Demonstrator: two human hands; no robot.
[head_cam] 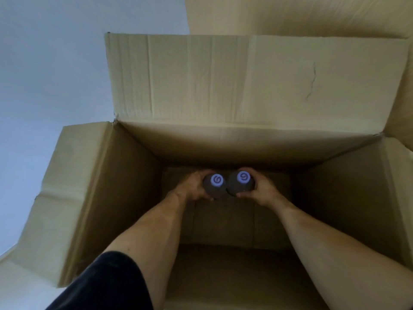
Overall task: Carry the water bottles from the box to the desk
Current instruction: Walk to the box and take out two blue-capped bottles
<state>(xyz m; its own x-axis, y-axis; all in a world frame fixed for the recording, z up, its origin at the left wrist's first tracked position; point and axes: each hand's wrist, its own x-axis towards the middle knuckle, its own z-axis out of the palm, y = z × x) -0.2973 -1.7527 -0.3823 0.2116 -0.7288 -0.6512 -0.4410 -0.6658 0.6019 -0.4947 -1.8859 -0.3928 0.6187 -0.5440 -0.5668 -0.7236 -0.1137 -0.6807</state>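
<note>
both bottles gripped, not lifted out yet

near to far: our left hand (193, 186) wraps the left bottle (216, 183), right hand (260, 189) wraps the right bottle (241, 180); bottles upright, touching, deep in the box (134, 175) toward its far wall. desk not in view; carry and placement remain.

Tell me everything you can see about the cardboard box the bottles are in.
The cardboard box is large, plain brown corrugated card, open at the top with its flaps folded outward; the far flap stands up and has a crease mark. Its inside is deep and shadowed. Low inside it, two bottles stand upright side by side, seen from above by their pale caps: the left bottle gripped by the left hand, the right bottle by the right hand. Both forearms reach down into it.
</note>
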